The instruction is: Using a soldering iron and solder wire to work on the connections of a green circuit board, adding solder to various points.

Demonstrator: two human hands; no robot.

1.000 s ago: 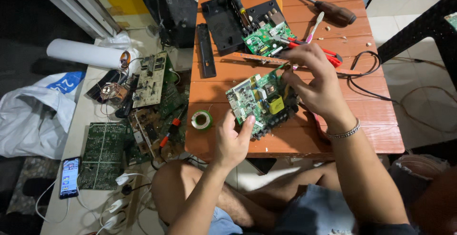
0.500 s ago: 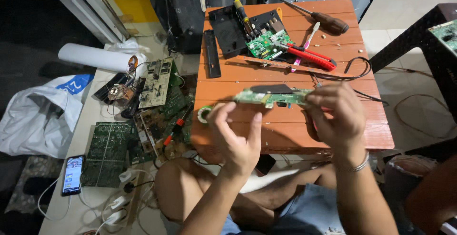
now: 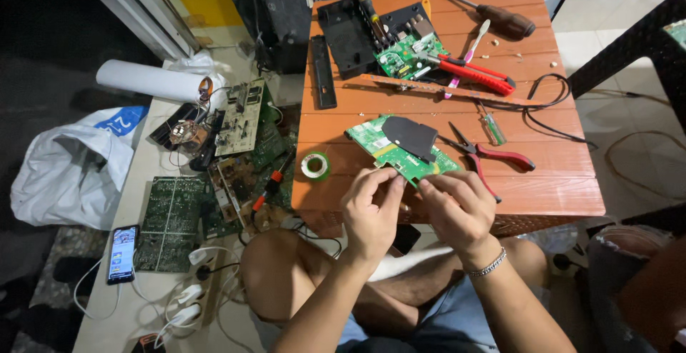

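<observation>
phone (image 3: pixel 122 253): lit screen, small, colourful, far left on floor
bag (image 3: pixel 71 171): white plastic, blue patch, crumpled, above phone

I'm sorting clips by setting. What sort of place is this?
Probably an informal electronics repair spot: a green circuit board in both hands, pliers and a screwdriver on the wooden table, more boards lying nearby.

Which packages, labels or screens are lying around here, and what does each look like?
Smartphone: floor at far left, upright rectangle, lit colourful screen, cable attached.
Plastic bag: left of the circuit boards, crumpled white with a blue printed patch.
Paper roll: above the bag, white cylinder, no label visible.
</observation>
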